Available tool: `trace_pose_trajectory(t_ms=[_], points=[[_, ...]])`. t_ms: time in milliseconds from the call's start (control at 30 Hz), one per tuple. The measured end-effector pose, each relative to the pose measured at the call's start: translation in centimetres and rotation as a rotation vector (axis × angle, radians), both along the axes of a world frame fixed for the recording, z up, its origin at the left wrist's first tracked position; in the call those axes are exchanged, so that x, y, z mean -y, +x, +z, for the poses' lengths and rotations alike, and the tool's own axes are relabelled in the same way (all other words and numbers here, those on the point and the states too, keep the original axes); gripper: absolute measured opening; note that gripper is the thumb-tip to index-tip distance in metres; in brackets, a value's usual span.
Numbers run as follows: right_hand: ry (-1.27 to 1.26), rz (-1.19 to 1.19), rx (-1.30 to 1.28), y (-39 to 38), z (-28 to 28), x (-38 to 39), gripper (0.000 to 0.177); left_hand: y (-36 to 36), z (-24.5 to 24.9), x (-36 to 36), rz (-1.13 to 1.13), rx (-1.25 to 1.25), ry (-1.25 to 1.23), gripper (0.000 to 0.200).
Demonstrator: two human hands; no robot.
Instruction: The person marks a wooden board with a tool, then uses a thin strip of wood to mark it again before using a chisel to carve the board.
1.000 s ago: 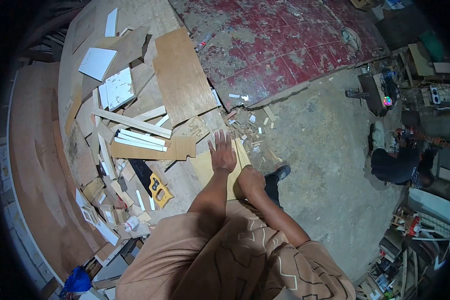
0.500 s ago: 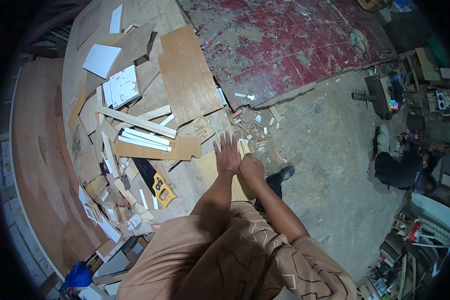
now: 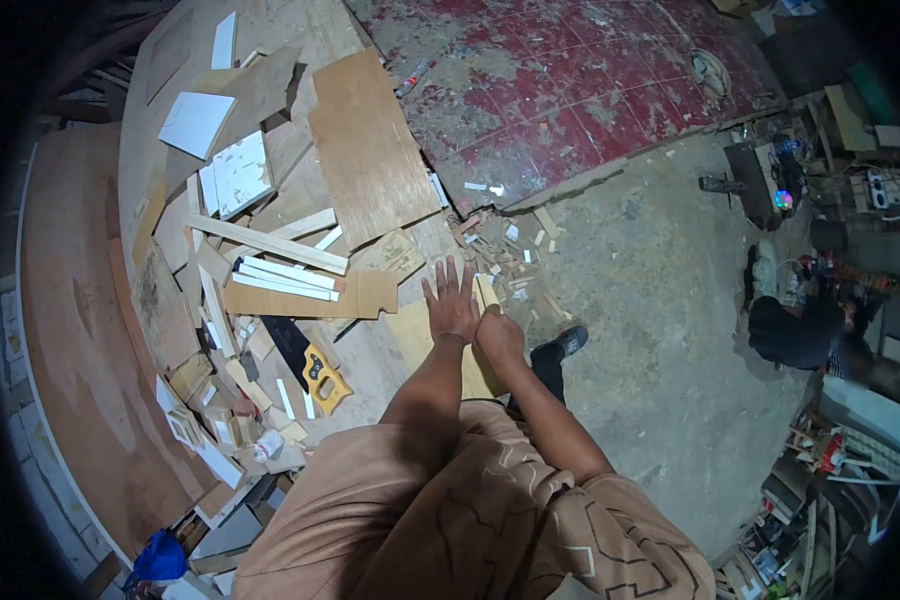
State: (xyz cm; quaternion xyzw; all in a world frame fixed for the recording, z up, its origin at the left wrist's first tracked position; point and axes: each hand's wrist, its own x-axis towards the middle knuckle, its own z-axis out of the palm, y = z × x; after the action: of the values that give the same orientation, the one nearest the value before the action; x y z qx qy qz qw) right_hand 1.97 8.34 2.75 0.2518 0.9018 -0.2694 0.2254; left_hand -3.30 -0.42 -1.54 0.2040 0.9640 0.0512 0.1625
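Note:
My left hand [image 3: 453,306] lies flat with its fingers spread on a pale wooden board [image 3: 413,335] at the edge of the plywood-topped work surface. Close beside it, my right hand [image 3: 499,337] is closed in a fist at the board's right side. What the fist grips is hidden under the fingers. A pale wood strip [image 3: 486,290] shows just beyond the right knuckles. To the left rests a handsaw [image 3: 320,377] with a yellow handle and dark blade. A dark, thin pointed tool [image 3: 346,331] lies between the saw and the board.
White strips [image 3: 288,278] lie on a brown cardboard-like sheet [image 3: 370,293]. Farther off is a plywood panel [image 3: 375,150]. Wood offcuts [image 3: 510,250] litter the concrete floor [image 3: 650,300] near my shoe [image 3: 573,341]. Another person [image 3: 795,332] crouches at the far right.
The view has shifted slightly, so the scene sits a little farther left. Both hands keep nearly the same place on the board.

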Motion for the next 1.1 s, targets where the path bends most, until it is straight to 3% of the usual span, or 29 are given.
trace_pose_trajectory(t_ms=[67,300,367,667,933,1100], points=[[-0.003,0.013,0.018,1.0,0.3,-0.1,0.021,0.0,0.4,0.0,0.003,-0.001,-0.001,0.066],[-0.021,0.010,0.064,4.8,3.3,-0.4,0.020,0.2,0.0,-0.1,-0.003,-0.058,-0.009,0.059],[-0.043,0.030,0.184,6.1,5.0,-0.7,0.016,0.2,0.1,0.0,-0.005,-0.050,-0.012,0.060],[-0.013,0.061,0.128,8.5,8.3,-1.7,0.017,0.3,-0.1,0.1,0.005,-0.069,0.043,0.061],[0.017,0.078,0.090,5.0,5.5,-0.8,0.017,0.0,0.4,0.1,0.005,0.000,0.013,0.062],[-0.037,0.047,0.107,-0.5,2.7,-1.2,0.029,0.0,0.1,-0.1,0.007,-0.030,-0.002,0.065]])
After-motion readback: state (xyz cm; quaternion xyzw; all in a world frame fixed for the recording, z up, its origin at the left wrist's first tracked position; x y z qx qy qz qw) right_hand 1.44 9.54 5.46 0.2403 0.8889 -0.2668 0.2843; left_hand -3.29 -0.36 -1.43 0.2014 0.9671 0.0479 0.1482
